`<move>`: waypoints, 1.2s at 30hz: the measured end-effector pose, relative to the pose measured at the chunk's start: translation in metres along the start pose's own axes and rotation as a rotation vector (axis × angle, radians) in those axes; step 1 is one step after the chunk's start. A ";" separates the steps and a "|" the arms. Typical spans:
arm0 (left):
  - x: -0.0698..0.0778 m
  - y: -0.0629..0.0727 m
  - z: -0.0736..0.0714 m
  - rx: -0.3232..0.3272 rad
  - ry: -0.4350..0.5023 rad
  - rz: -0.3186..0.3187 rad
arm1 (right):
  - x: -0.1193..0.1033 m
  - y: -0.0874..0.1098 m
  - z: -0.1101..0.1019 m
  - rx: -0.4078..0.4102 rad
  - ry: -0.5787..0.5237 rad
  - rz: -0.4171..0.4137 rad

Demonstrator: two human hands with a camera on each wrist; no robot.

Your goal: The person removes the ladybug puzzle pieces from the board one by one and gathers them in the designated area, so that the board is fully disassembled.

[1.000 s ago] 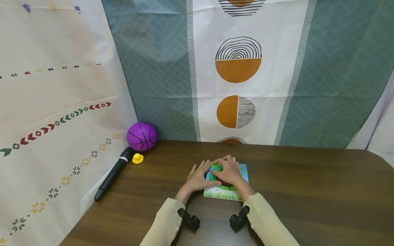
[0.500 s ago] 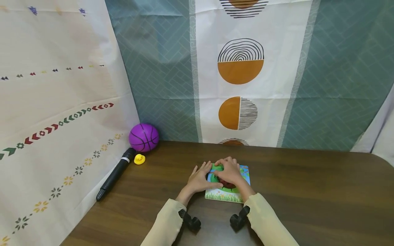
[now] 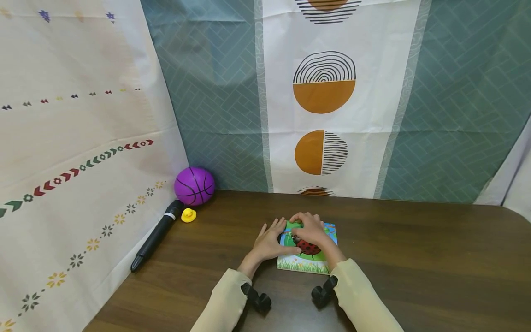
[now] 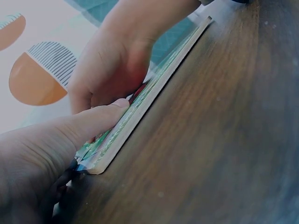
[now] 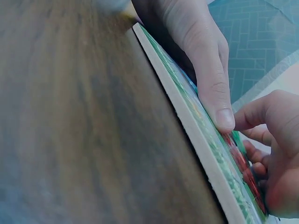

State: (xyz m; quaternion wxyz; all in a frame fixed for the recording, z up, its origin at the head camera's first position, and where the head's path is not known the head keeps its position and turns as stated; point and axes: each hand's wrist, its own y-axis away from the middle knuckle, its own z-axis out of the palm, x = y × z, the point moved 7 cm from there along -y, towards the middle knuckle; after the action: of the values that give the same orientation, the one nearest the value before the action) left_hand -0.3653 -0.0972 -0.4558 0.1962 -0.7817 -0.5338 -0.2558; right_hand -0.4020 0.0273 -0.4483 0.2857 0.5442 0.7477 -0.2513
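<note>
A flat picture puzzle (image 3: 303, 266) with a red ladybug (image 3: 309, 248), green leaf shapes and a grassy lower border lies on the table. My left hand (image 3: 269, 242) rests at its left side, fingers straight along the edge. In the right wrist view, the left thumb (image 5: 217, 98) presses on the board's face near the ladybug. My right hand (image 3: 311, 230) arches over the upper part, fingers bent, thumb and index apart at the ladybug's head. In the left wrist view, the right hand (image 4: 112, 70) hides its own fingertips; I cannot tell whether they pinch a piece.
At the back left stand a purple ball (image 3: 194, 186) and a small yellow rubber duck (image 3: 188, 215). A thick black marker-shaped object (image 3: 156, 236) lies along the left edge of the brown table (image 3: 415, 258). A patterned cloth (image 3: 224, 115) hangs behind.
My right thumb and palm have shifted slightly, uncovering more of the red ladybug. The left hand stays in place on the puzzle. The head view has tilted a little.
</note>
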 end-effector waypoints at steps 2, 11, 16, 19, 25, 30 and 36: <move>0.000 0.000 0.000 -0.001 -0.001 0.000 | 0.000 0.000 -0.001 0.008 -0.012 -0.007; 0.000 0.002 -0.003 0.000 0.001 0.003 | -0.001 0.003 0.000 -0.001 -0.027 -0.055; 0.001 0.003 -0.004 -0.011 0.017 0.002 | 0.000 0.004 0.000 -0.009 -0.019 -0.081; 0.002 0.003 -0.004 -0.020 0.019 0.006 | 0.001 0.005 -0.002 0.019 -0.069 -0.084; 0.000 0.001 -0.003 -0.003 0.004 0.006 | -0.001 0.008 -0.004 0.048 -0.136 -0.113; 0.000 0.000 -0.001 -0.001 -0.001 0.020 | 0.001 0.008 -0.005 0.066 -0.161 -0.111; -0.001 -0.001 -0.001 -0.001 -0.014 0.013 | 0.002 0.008 -0.006 0.076 -0.212 -0.120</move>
State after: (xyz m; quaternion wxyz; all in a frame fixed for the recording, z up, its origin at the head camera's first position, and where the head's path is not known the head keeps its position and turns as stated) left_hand -0.3664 -0.0983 -0.4554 0.1935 -0.7870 -0.5302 -0.2492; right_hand -0.3959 0.0351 -0.4462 0.3266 0.4793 0.7346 -0.3521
